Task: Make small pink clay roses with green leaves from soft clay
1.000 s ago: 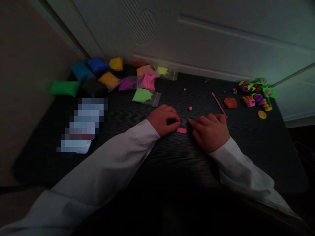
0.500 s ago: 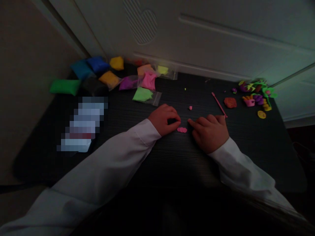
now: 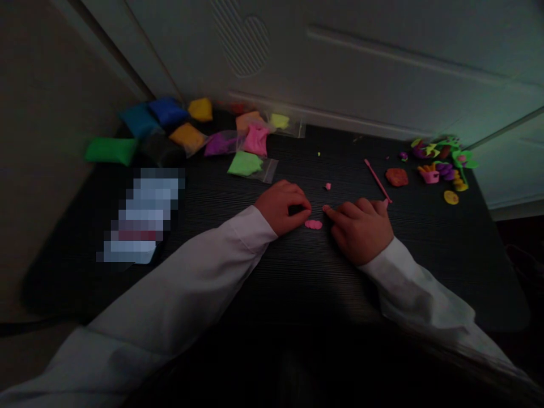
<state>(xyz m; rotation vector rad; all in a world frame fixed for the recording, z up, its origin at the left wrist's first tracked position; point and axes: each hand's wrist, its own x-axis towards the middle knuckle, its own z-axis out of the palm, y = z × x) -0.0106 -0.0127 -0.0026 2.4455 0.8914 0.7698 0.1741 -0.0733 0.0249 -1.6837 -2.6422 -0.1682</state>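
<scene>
A small flat pink clay piece (image 3: 313,224) lies on the dark table (image 3: 263,272) between my hands. My left hand (image 3: 284,206) rests curled just left of it, thumb and fingers pinched together with their tips close to the clay; I cannot see anything in them. On the other side, my right hand (image 3: 360,228) lies on the table with fingers folded and the index finger stretched toward the clay, its tip near the piece. A tiny pink clay bit (image 3: 327,186) sits a little farther back. A thin pink stick tool (image 3: 377,181) lies beside my right hand.
Several bags of coloured clay (image 3: 238,144) lie at the back left, among them green (image 3: 111,151), blue (image 3: 169,111) and yellow (image 3: 200,109). Small finished clay shapes (image 3: 442,164) and a red-brown lump (image 3: 397,177) sit at the back right. A blurred-out item (image 3: 140,215) lies on the left. A white panel wall (image 3: 361,62) stands behind.
Hardly anything differs; both hands stay beside the pink piece, and the right hand has shifted very slightly left.
</scene>
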